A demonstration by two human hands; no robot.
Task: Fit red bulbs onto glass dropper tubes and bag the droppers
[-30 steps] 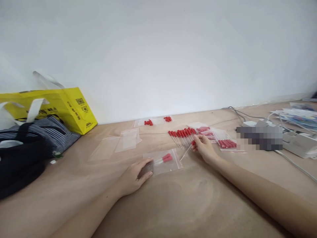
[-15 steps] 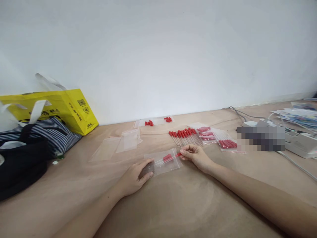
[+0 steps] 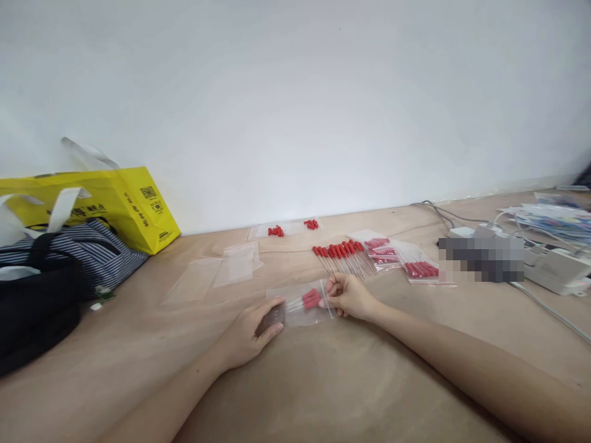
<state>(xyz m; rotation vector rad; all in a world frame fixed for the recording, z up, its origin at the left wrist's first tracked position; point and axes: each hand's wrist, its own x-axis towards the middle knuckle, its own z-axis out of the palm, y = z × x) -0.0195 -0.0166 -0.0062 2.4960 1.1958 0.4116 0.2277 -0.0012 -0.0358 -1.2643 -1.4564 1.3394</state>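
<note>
A clear zip bag (image 3: 302, 318) lies in front of me with several glass droppers (image 3: 311, 299) in it, their red rubber bulbs toward the bag's right-hand mouth. My left hand (image 3: 252, 329) holds the bag's left end between curved fingers and thumb. At the mouth, my right hand (image 3: 346, 296) has its fingers closed around the bulb end of a dropper; the fingers partly hide this bulb. Just beyond that hand, loose red-bulbed droppers (image 3: 339, 252) lie in a row. Filled zip bags (image 3: 422, 269) are to their right.
Flat clear bags (image 3: 235, 264) lie at the left, and loose red bulbs (image 3: 276, 231) rest on plastic near the wall. A yellow bag (image 3: 148, 215) and a striped bag (image 3: 108, 246) stand far left. A power strip (image 3: 556, 267) with cables sits at the right.
My right hand has moved left against the bag's mouth, pushing the dropper further in among the others. The left hand has stayed on the bag's left end.
</note>
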